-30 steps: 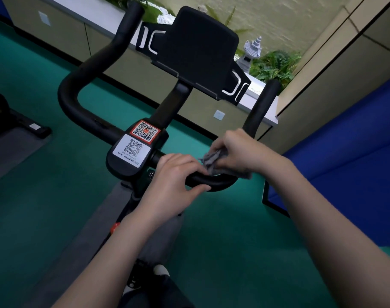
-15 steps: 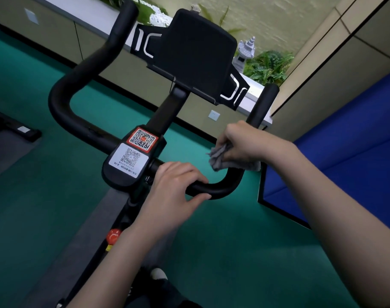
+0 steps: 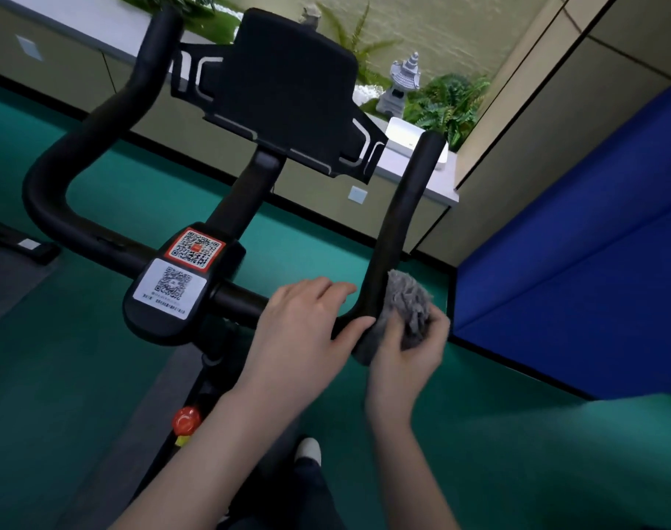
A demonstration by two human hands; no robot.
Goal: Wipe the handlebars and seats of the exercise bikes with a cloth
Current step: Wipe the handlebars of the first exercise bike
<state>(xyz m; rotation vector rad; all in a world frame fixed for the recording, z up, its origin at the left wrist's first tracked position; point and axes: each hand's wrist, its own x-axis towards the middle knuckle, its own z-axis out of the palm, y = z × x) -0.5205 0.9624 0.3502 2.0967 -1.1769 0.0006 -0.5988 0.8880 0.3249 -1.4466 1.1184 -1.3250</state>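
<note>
Left hand (image 3: 307,327) curled round handlebar (image 3: 402,208), right hand (image 3: 406,361) clutching grey cloth (image 3: 406,300) against its bend.

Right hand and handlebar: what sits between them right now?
The grey cloth, bunched in the right hand, lies between it and the handlebar at its right bend; head view shows it.

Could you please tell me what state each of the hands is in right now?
Left hand: grips the handlebar.
Right hand: holds the grey cloth against the handlebar bend.
</note>
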